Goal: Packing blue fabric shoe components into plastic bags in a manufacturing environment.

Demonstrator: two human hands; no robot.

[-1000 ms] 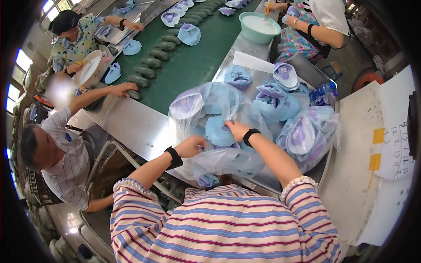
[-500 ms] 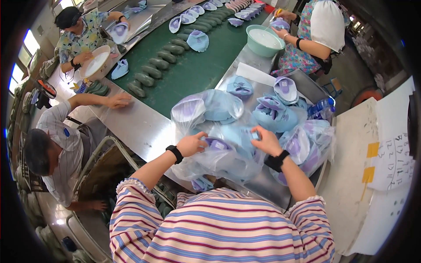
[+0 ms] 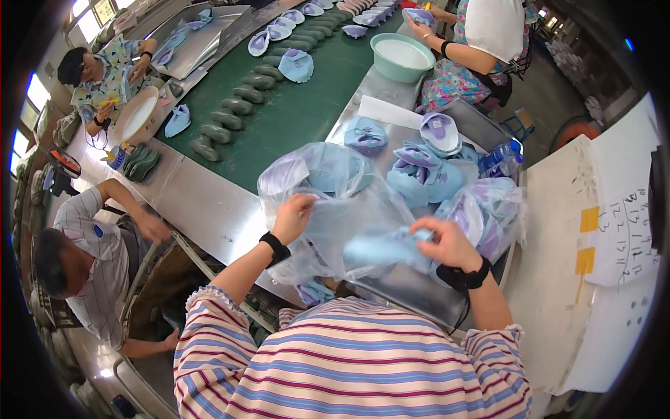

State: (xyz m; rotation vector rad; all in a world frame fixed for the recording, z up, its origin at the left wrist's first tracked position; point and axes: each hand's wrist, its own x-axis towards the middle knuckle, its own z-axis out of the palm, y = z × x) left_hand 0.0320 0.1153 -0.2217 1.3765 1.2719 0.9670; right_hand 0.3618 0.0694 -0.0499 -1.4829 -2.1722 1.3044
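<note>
My left hand (image 3: pixel 293 218) is closed, pinching the edge of a clear plastic bag (image 3: pixel 349 216) that spreads over the metal table. A light blue shoe upper (image 3: pixel 384 249), smeared by motion, is held in my right hand (image 3: pixel 450 244) at the near side of the bag. Beyond my left hand, more blue and lilac shoe uppers (image 3: pixel 328 171) show through the plastic. Past my right hand lies a loose heap of shoe uppers (image 3: pixel 426 178). A second plastic bag of shoe uppers (image 3: pixel 481 213) sits right beside that wrist.
A green conveyor belt (image 3: pixel 314 105) carries dark green shoe lasts (image 3: pixel 237 106) and shoe uppers. Co-workers sit at left and work at far left and far right, near a pale green basin (image 3: pixel 403 57) and a cream basin (image 3: pixel 137 115). A blue-capped bottle (image 3: pixel 499 157) and a white board (image 3: pixel 565 202) stand at right.
The blue shoe upper has come out from the bag's contents toward me, with my right hand shifted right and nearer. My left hand has moved up-left. The seated co-worker's hand has left the table edge.
</note>
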